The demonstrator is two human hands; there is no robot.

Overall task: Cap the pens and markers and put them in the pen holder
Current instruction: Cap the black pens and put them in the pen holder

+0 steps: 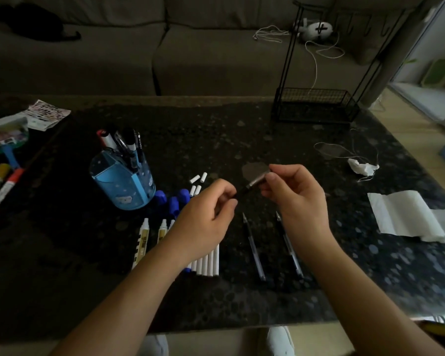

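Observation:
Both hands hold one dark pen [252,185] above the black stone table [242,140]. My left hand [206,214] pinches its lower end; my right hand [293,194] pinches its upper grey end, which looks like a cap. A blue pen holder [121,181] with several capped pens and markers stands left of my hands. Two uncapped black pens [253,247] [288,245] lie below my right hand. White markers [208,263] and yellow-labelled markers [141,242] lie under my left wrist. Blue caps [174,201] and small white caps [198,182] lie beside the holder.
A black wire rack [316,106] stands at the table's back right. White tissue paper [411,217] and a crumpled tissue with thread [361,167] lie on the right. Red and yellow markers [0,186] and packets [46,114] lie at the left edge. A sofa stands behind.

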